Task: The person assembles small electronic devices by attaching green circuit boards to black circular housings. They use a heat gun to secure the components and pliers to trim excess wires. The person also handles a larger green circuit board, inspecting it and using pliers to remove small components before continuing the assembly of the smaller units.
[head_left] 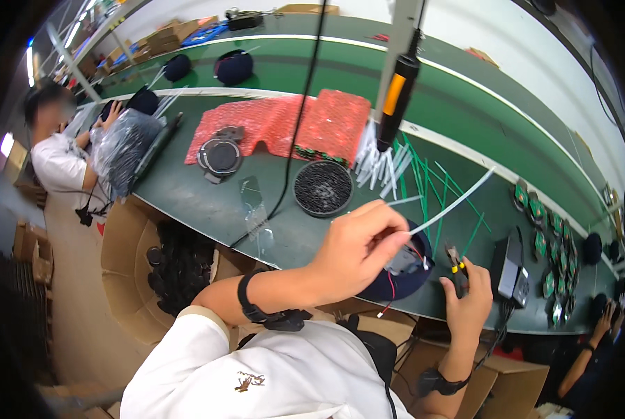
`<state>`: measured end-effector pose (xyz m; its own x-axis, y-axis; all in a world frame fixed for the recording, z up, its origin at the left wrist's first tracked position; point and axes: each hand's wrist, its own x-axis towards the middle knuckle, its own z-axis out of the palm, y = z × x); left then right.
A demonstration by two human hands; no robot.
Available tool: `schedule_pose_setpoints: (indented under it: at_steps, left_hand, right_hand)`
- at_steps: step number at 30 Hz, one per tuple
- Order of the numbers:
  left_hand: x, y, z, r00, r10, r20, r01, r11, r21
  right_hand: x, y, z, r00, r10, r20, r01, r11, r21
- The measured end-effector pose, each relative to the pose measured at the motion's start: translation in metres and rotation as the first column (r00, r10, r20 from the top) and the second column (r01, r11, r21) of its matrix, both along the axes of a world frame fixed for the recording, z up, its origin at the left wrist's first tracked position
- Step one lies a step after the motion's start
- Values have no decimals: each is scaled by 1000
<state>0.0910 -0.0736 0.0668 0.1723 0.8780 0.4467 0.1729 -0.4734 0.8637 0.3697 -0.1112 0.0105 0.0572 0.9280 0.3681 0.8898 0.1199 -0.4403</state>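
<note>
Currently left hand point(358, 244) pinches thin white plastic tube point(452, 206): light, bendy, best gripped near its end; right hand point(469, 297) closed around small yellow-handled cutters point(456, 262), beside dark round housing point(404, 274)

bright overhead light, warped dark rim

We see a long green table point(207, 202) carrying red bubble wrap point(284, 122), a round black tray point(323, 187) (full of small dark parts), a round black speaker part point(220, 156), white tubes point(378, 164), green ties point(431, 183) and green circuit boards point(546, 237).
</note>
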Motion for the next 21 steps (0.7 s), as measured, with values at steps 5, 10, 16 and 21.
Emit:
schedule_pose_setpoints:
  at_steps: [5,10,16,21]
  left_hand:
    - [-58,3,-13,973,160,-166,-186,970,-159]
    - [-80,40,-37,929,92,-358,-213,925,-314]
    - [-60,98,-44,877,121,-465,-290,905,-312]
    - [-45,113,-39,856,281,-434,-287,956,54]
  right_hand:
    - [1,20,-17,981,-83,176,69,994,84]
    - [-27,-4,13,936,290,-198,-269,955,129]
    - [-67,-22,40,889,453,-72,-454,891,1]
    - [-69,-16,38,928,363,-88,-371,921,-114]
